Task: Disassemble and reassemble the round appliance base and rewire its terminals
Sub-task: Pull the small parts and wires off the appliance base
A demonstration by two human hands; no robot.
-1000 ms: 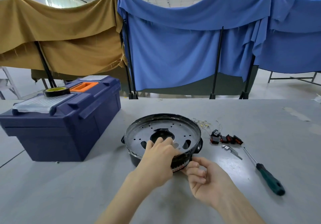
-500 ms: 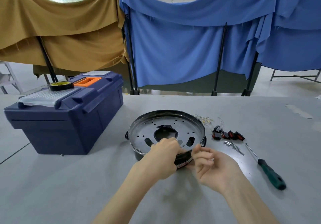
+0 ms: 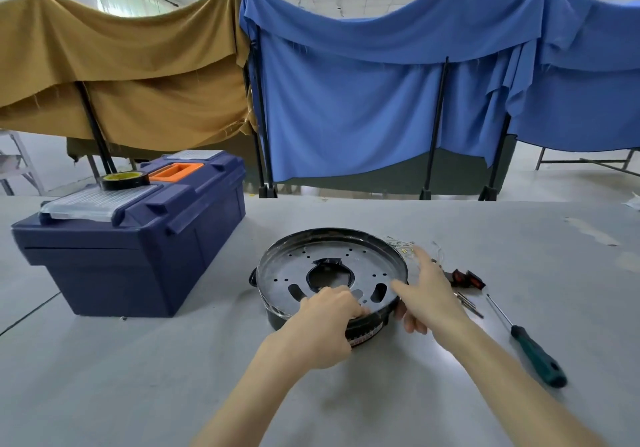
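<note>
Left hand (image 3: 322,322) grips the near rim of the round appliance base (image 3: 287,273), while right hand (image 3: 429,294), fingers loosely spread, touches its right edge.

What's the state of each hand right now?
Left hand: fingers curled over the near rim of the round base, gripping it.
Right hand: open, fingers spread, touching the base's right rim.

Head-worn camera looks forward and down, close over the table (image 3: 138,377).

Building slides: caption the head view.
Left hand grips the round appliance base, right hand touches its side, screwdriver lying nearby.
</note>
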